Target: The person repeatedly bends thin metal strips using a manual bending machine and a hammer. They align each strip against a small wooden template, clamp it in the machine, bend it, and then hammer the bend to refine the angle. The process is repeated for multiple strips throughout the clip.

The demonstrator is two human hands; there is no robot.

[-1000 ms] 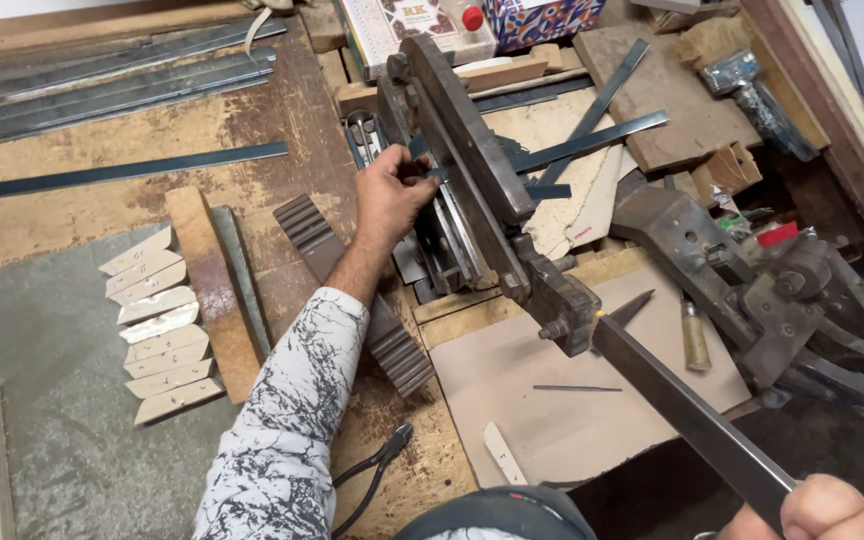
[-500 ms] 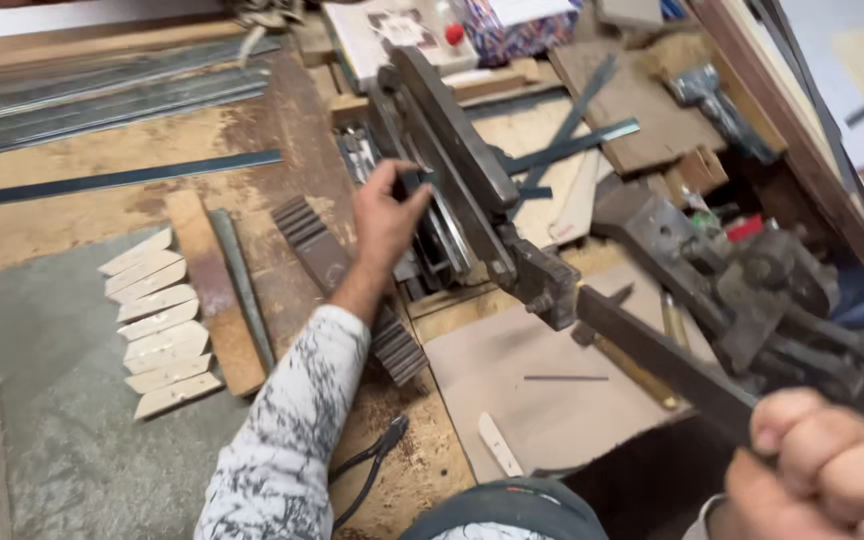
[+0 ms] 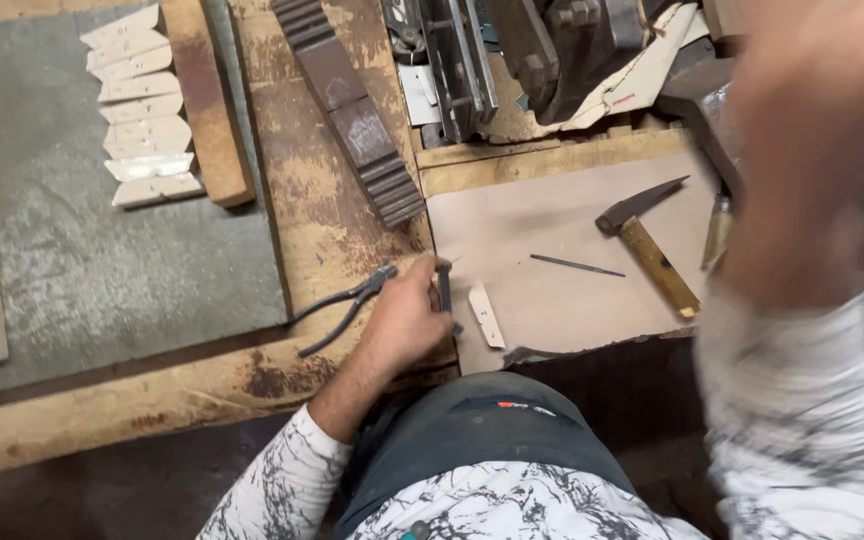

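My left hand [image 3: 404, 322] rests at the front edge of the wooden bench [image 3: 312, 230], fingers closed around a small dark metal piece [image 3: 444, 287] that stands upright. Dark pliers [image 3: 344, 306] lie just left of the hand, touching the thumb side. A small white shaped piece [image 3: 485, 316] lies right of it on a brown board [image 3: 542, 225]. My right hand [image 3: 802, 150] is raised close to the camera at the upper right, heavily blurred; what it holds cannot be made out.
A hammer [image 3: 652, 252] and a thin dark rod [image 3: 577, 265] lie on the board. A ribbed metal bar [image 3: 352, 115], a wooden block [image 3: 207, 100] and several white cut pieces [image 3: 142, 110] sit further back. The metal machine [image 3: 512, 50] stands at the top.
My left hand left the machine and came down to the bench's front edge by the pliers. My right hand let go of the long lever and rose. The view tilted downward.
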